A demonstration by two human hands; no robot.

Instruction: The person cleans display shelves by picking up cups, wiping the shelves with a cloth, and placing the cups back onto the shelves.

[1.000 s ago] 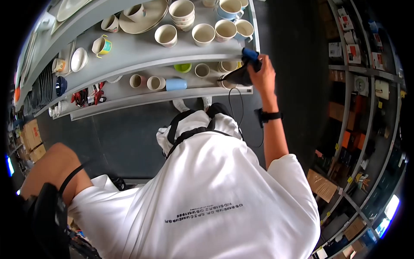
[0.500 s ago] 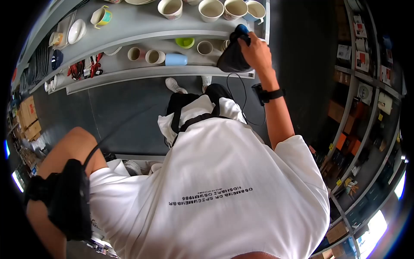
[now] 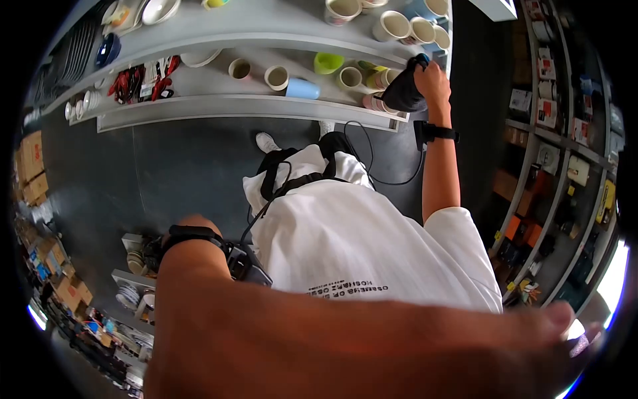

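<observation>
My right hand (image 3: 433, 85) is closed on the narrow upper end of a dark, cloth-like bundle (image 3: 404, 94) with a bit of blue at its top. The bundle hangs at the right end of the lower shelf, in front of several cups (image 3: 377, 78). My left hand (image 3: 372, 352) is raised very close to the camera, large and blurred across the bottom. One digit points right, but the other fingers cannot be made out. A black band (image 3: 194, 234) with a boxy device circles the left wrist.
Ahead stands a grey two-level shelf (image 3: 266, 106) with cups, bowls and red-handled tools (image 3: 126, 85). A blue cup (image 3: 303, 88) lies on its side. Storage racks (image 3: 565, 153) line the right, and cardboard boxes (image 3: 32, 156) stand left. A black cable (image 3: 392, 183) loops beside my body.
My left arm has swung inward, bringing its hand up before the camera. My right hand still grips the dark bundle. The view has shifted, so the shelf sits farther right.
</observation>
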